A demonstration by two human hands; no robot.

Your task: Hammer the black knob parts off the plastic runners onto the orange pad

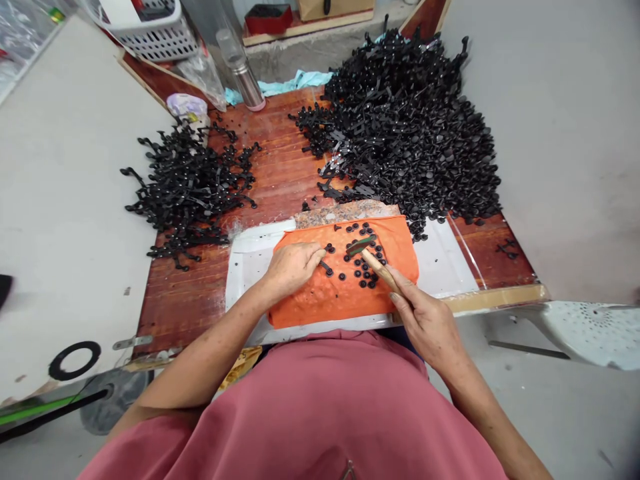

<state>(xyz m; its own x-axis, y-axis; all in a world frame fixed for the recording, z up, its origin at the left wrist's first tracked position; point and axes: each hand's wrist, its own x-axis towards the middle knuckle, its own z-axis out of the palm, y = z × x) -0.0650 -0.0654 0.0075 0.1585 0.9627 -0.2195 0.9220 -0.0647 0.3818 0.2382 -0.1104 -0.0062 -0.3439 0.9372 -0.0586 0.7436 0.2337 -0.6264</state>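
My right hand (427,320) is wrapped round the wooden handle of a hammer (381,270), whose dark green head hangs over the orange cloth (305,303). At the cloth's left part, my left hand (295,267) pinches a small black strip-like part (326,268) with round ends; the fingers partly cover it. Several small round black pieces (363,283) lie scattered on the cloth beneath and around the hammer head.
A large heap of black parts (415,127) covers the back right of the reddish wooden table (280,153). A smaller pile (185,180) lies at left. Behind stand a metal flask (247,83) and a white basket (160,37). A white perforated stool (600,330) is at right.
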